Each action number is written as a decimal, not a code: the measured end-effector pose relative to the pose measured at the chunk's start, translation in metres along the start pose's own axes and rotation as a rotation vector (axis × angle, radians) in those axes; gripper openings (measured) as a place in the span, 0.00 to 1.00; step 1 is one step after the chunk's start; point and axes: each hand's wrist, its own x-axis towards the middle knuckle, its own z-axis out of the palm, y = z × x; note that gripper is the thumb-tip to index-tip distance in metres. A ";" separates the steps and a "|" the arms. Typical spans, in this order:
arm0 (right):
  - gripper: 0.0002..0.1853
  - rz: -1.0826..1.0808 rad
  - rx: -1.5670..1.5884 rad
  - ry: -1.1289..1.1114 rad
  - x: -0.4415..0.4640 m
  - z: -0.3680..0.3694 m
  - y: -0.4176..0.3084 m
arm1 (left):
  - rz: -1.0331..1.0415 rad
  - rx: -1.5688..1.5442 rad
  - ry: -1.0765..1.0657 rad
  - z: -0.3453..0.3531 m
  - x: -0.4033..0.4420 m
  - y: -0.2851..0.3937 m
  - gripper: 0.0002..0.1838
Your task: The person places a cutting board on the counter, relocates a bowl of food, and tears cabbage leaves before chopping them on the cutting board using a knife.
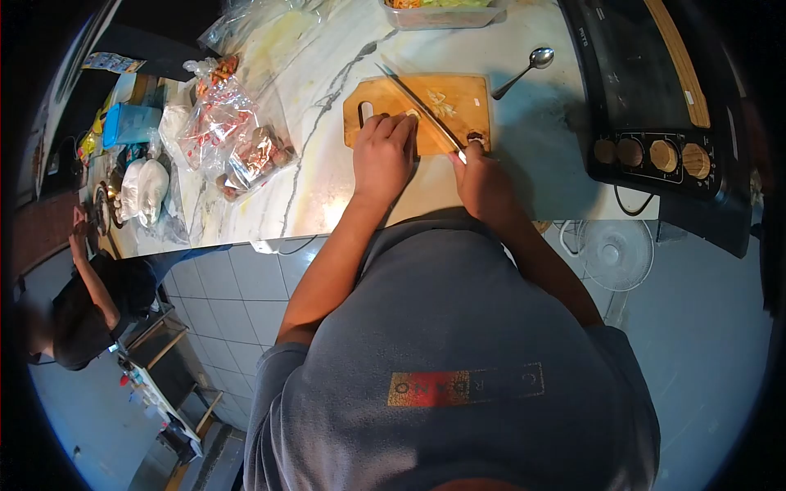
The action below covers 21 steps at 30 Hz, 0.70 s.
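Note:
A wooden cutting board point(381, 92) lies on the marble-patterned counter before me. My right hand point(485, 178) grips a knife point(426, 109) at the board's near right, its long blade slanting across the wood toward the far left. On the board's left half, the bent fingers of my left hand point(383, 159) press on a small pale piece of food point(413, 114), mostly hidden, close beside the blade. Thin pale slices point(441, 104) lie in a little pile right of the knife. A small dark piece point(475, 137) sits by my right fingers.
A spoon point(524, 72) rests right of the board, and a black oven point(655, 106) stands beyond it. A plastic container of vegetables point(446, 16) is at the back. Plastic bags of food point(237, 135) lie left. Another person point(90, 303) is at the far left.

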 end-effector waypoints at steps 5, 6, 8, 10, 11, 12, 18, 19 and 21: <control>0.18 0.006 0.011 0.028 0.000 0.002 -0.001 | 0.005 0.013 -0.004 0.000 -0.002 0.001 0.13; 0.18 -0.024 0.021 0.054 0.002 0.003 0.000 | 0.008 0.015 -0.001 0.002 0.000 0.000 0.13; 0.18 -0.053 0.031 0.067 -0.001 0.005 -0.001 | 0.007 0.007 -0.006 0.003 -0.003 -0.001 0.13; 0.18 -0.070 0.067 0.091 -0.002 0.004 -0.003 | -0.001 0.004 -0.005 0.002 -0.003 0.001 0.13; 0.18 -0.071 0.066 0.092 -0.001 0.005 -0.003 | -0.006 0.001 -0.008 0.001 -0.002 0.002 0.12; 0.18 -0.093 0.064 0.097 -0.001 0.007 -0.002 | -0.005 0.002 -0.006 0.001 -0.002 0.002 0.12; 0.17 -0.077 0.054 0.085 -0.002 0.005 -0.007 | 0.001 0.003 -0.002 0.003 -0.003 0.001 0.11; 0.17 -0.068 0.047 0.079 -0.002 0.006 -0.007 | 0.001 0.000 0.001 0.002 -0.002 0.001 0.11; 0.17 -0.082 0.065 0.084 -0.001 0.007 -0.006 | 0.001 -0.004 0.004 0.003 -0.002 0.001 0.11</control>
